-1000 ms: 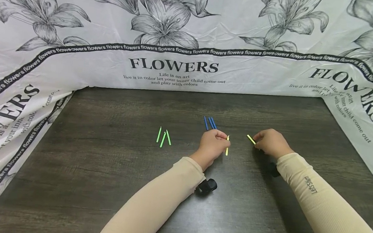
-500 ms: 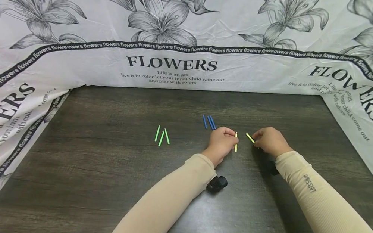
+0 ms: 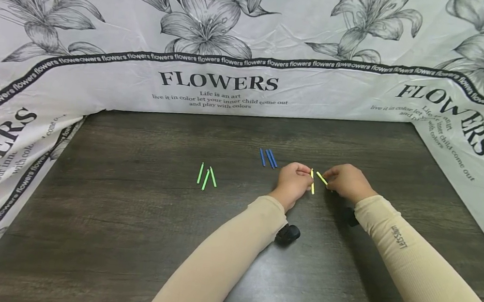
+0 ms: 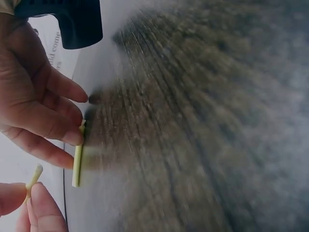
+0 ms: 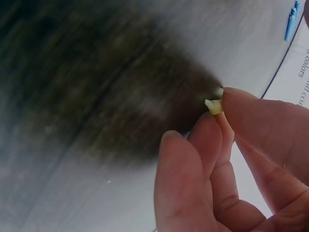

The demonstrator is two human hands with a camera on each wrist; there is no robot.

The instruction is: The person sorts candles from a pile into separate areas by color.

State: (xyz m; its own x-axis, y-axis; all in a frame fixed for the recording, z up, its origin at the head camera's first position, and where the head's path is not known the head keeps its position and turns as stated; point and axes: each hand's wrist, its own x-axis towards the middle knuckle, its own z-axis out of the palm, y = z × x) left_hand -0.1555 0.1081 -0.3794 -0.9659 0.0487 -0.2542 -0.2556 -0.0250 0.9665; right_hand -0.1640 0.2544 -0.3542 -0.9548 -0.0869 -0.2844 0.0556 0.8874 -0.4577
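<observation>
In the head view my left hand (image 3: pixel 293 181) pinches a thin yellow candle (image 3: pixel 312 184), wick end pointing away from me. Close by on the right, my right hand (image 3: pixel 346 183) holds a second yellow candle (image 3: pixel 320 177) by its wick end, the blunt end slanting toward the first. The left wrist view shows the left fingertips (image 4: pixel 46 208) around one candle (image 4: pixel 34 178) and the right hand's candle (image 4: pixel 77 166) jutting out beyond them. Mostly hidden by fingers, the right candle's pale wick tip (image 5: pixel 213 106) shows in the right wrist view.
Three blue candles (image 3: pixel 262 157) lie behind the left hand on the dark wood-grain table (image 3: pixel 129 227). Farther left are three green candles (image 3: pixel 200 173). A white floral cloth (image 3: pixel 317 95) borders the table at the back and sides. Each wrist wears a black camera (image 3: pixel 288 234).
My left hand has moved right with its yellow candle, up close to the right hand's candle. The right hand keeps hold of its candle, almost unmoved. The head view has shifted slightly.
</observation>
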